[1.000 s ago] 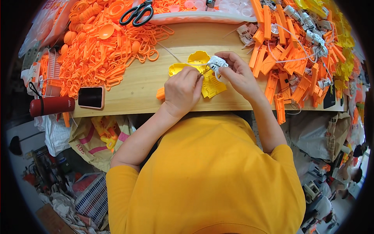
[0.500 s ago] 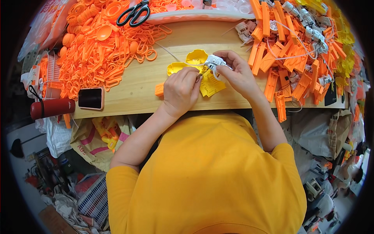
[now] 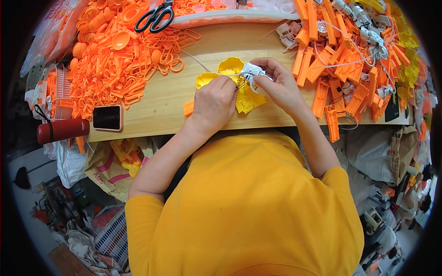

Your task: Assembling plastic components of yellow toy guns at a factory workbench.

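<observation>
Over the wooden table (image 3: 156, 103), my right hand (image 3: 278, 87) pinches a small white plastic part with thin wires (image 3: 251, 72). My left hand (image 3: 214, 103) is closed beside it, its fingertips at the wires, just left of the white part. Yellow plastic shell pieces (image 3: 230, 66) lie flat on the table under and behind both hands; what lies beneath the left palm is hidden. A small orange piece (image 3: 188, 108) rests just left of my left wrist.
A heap of orange plastic rings and scoops (image 3: 115, 50) fills the left, with black scissors (image 3: 155, 16) on top. Orange bars and white wired parts (image 3: 350, 50) pile on the right. A phone (image 3: 107, 118) and red bottle (image 3: 62, 131) sit at the near left edge.
Both hands stay at the white part; the fingers shift slightly around the wires. The yellow pieces have not moved.
</observation>
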The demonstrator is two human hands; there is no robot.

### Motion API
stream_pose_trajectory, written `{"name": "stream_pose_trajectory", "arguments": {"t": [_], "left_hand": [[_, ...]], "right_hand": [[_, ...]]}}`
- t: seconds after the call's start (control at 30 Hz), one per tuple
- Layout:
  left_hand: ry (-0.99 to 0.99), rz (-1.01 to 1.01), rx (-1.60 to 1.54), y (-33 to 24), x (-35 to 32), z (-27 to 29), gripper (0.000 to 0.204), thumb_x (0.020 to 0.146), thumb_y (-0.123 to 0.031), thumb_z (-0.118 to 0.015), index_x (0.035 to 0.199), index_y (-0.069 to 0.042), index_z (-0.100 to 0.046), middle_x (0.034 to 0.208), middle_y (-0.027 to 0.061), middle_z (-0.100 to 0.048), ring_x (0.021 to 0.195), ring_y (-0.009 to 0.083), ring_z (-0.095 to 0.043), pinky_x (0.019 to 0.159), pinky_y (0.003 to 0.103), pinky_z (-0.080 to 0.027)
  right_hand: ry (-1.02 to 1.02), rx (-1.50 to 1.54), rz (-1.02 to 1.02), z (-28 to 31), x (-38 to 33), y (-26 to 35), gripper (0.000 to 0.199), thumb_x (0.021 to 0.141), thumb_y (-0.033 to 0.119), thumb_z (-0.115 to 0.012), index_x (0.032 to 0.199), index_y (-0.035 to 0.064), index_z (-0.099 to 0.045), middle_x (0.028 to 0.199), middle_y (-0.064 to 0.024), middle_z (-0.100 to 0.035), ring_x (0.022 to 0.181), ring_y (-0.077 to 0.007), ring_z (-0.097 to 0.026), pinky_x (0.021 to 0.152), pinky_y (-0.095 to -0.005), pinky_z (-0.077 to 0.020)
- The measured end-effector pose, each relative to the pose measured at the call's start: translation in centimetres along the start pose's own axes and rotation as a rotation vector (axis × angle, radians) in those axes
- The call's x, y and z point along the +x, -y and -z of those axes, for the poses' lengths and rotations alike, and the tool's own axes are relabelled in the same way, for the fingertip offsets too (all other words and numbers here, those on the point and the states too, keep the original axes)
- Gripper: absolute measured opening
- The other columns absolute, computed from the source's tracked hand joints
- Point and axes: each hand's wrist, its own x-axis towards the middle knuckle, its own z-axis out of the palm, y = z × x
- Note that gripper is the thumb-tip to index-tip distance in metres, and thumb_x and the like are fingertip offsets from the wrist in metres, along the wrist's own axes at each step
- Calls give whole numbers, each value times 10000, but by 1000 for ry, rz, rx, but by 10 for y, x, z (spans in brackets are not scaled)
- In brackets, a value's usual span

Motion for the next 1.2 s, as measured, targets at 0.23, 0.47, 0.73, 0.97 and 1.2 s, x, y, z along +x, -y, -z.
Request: {"name": "stream_pose_trajectory", "arguments": {"t": [0.23, 0.47, 0.73, 0.97, 1.2], "left_hand": [[-1, 6, -180, 9, -1, 8, 131, 764, -74, -688, 864, -27, -617, 829, 96, -624, 742, 271, -631, 618, 352, -514], [-149, 44, -120, 5, 16, 22, 362, 709, -96, -726, 1048, -72, -604, 1022, 121, -602, 918, 288, -595, 805, 389, -475], [-60, -29, -129, 10, 18, 10, 452, 670, -32, -677, 1101, -75, -547, 1013, 113, -597, 922, 282, -589, 812, 402, -424], [-225, 292, -529, 18, 5, -2, 367, 773, -83, -698, 1083, -32, -508, 906, 151, -616, 766, 325, -643, 640, 374, -523], [-407, 379, -869, 29, 11, -3, 332, 865, -77, -684, 1119, -20, -477, 865, 46, -623, 715, 81, -623, 617, 241, -526]], "right_hand": [[-45, 1, 4, -2, 2, 2, 398, 825, 0, -615, 1209, -20, -509, 1018, -63, -602, 957, -105, -581, 847, -245, -475], [-164, -43, 103, -15, 6, 4, 508, 793, -34, -645, 1249, 1, -423, 957, -55, -595, 879, -103, -589, 790, -248, -495], [-41, -263, 335, -24, -5, -11, 718, 740, 70, -772, 1335, 10, -374, 1182, -120, -544, 1075, -198, -558, 933, -339, -453], [56, -882, 499, -21, -39, -8, 900, 630, 127, -834, 1380, 15, -349, 1228, -185, -502, 1072, -339, -532, 913, -401, -459], [-141, -462, 652, -22, -22, -37, 740, 730, 90, -786, 1348, 24, -384, 1293, -178, -499, 949, -207, -563, 816, -343, -481]]}}
